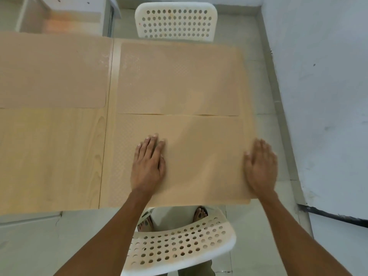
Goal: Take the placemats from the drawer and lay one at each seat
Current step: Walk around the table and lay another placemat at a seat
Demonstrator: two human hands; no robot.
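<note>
Three tan placemats lie on the light wooden table (49, 156). The near placemat (199, 156) lies at the table's front right, in front of the near white chair (179, 248). My left hand (148, 166) rests flat on it, fingers together. My right hand (260, 166) lies flat on its right edge. Beyond it the far placemat (179, 80) sits in front of the far white chair (175, 21), the two mats meeting edge to edge. A third placemat (53, 72) covers the far left of the table.
A white wall (328, 96) runs close along the table's right side, leaving a narrow strip of tiled floor. A cabinet (59, 14) stands at the back left. My bare feet show under the table's front edge.
</note>
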